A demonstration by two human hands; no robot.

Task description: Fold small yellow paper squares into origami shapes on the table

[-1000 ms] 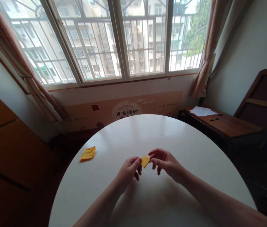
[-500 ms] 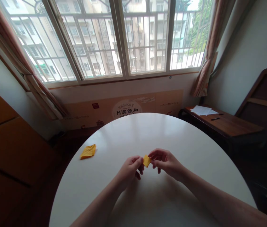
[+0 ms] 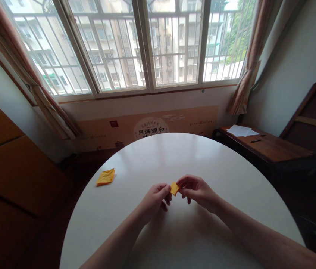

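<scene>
As I watch, the yellow square (image 3: 175, 189) lies midway: left hand (image 3: 155, 198) pinching one side, right hand (image 3: 199, 190) the opposite. Neither nearer.

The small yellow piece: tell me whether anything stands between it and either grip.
Nothing visible does. The left hand's grip pinches the small yellow piece from one side, and the right hand's grip is at its opposite edge. The larger yellow piece lies apart, farther left.
</scene>
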